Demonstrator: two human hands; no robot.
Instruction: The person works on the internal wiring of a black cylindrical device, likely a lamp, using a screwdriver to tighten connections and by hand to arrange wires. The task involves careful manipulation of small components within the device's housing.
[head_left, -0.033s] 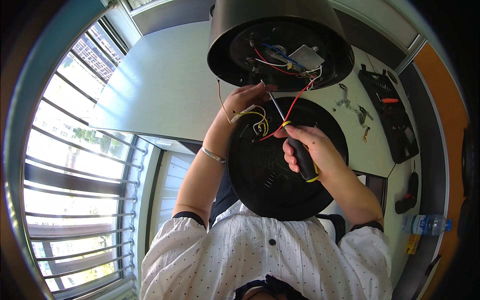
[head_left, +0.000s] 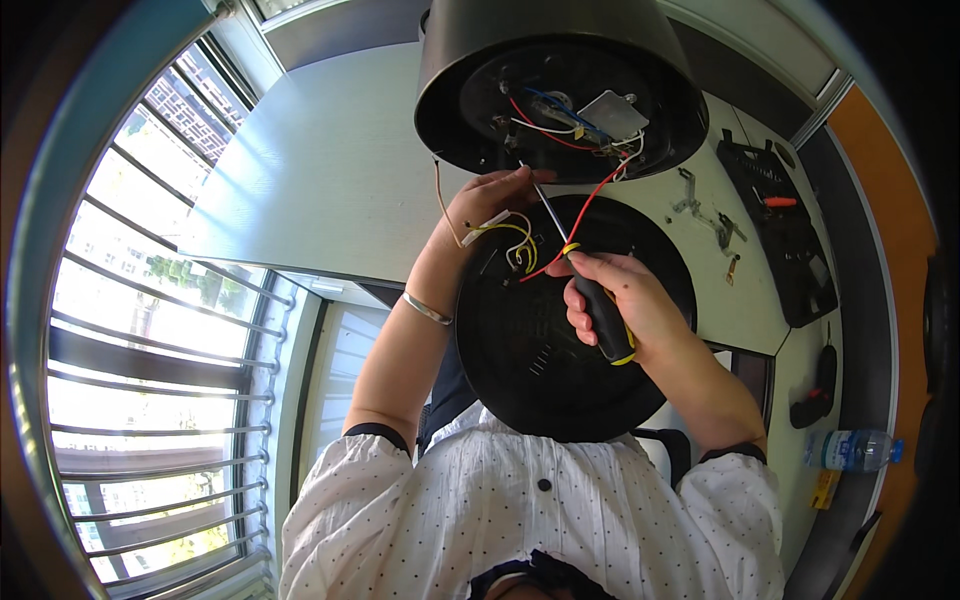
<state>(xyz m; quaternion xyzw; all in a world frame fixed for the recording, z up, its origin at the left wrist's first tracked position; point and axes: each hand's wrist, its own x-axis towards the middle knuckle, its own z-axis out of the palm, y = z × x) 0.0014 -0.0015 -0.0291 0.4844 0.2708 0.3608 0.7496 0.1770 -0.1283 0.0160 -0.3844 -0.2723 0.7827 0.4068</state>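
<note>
A dark metal cooker-like housing lies on its side, its open underside facing me with wiring inside. My right hand is wrapped around the black-and-yellow handle of a screwdriver. The shaft slants up and left, its tip at the housing's lower rim. Right beside that tip is my left hand, thumb and fingers drawn together at the rim; what they grip is hidden. Below, a round black base cover leans toward me. A red wire joins cover and housing, and yellow and white wires curl near my left wrist.
On the white table, metal brackets lie to the right. Beyond them is an open black tool case with a red-orange tool. A black-and-red power tool and a water bottle are farther right. A barred window stands left.
The screwdriver and my right hand have shifted only very slightly. Otherwise things look the same.
</note>
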